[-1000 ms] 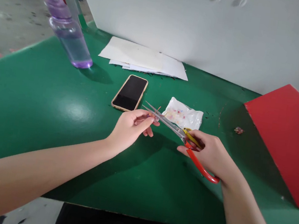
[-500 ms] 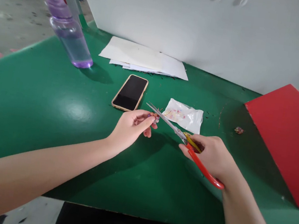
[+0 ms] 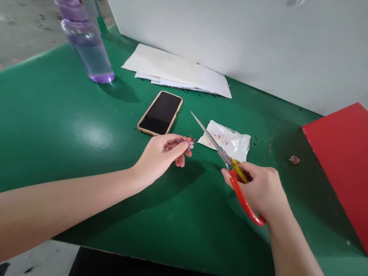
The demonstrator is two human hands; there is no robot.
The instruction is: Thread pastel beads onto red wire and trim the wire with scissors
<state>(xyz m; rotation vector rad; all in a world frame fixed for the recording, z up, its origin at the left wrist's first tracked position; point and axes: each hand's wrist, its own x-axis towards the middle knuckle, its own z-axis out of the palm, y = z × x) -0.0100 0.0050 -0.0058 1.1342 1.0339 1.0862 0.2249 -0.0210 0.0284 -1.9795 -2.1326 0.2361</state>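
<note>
Pinched between thumb and fingers of my left hand (image 3: pixel 164 151) is a small cluster of purple, pink and orange beads (image 3: pixel 188 143); part of it is hidden by the thumb. My right hand (image 3: pixel 262 188) grips a pair of scissors (image 3: pixel 222 155) with red handles and a yellow piece by the pivot. The blades look closed together and point up and left, passing over a clear plastic bag of beads (image 3: pixel 218 137). Between the blades and the bead cluster there is a gap. A second bead cluster (image 3: pixel 294 160) lies on the table to the right.
A phone (image 3: pixel 160 113) lies beyond my left hand. White papers (image 3: pixel 180 70) rest by the pale wall. A purple water bottle (image 3: pixel 90 47) stands at the back left of the green table (image 3: pixel 33 135). A red board (image 3: pixel 353 171) occupies the right, near a thin thread (image 3: pixel 271 141).
The scissors have come away from the bead cluster, their tips swinging up. The strands that stuck out from the cluster no longer show. My left hand has hardly moved.
</note>
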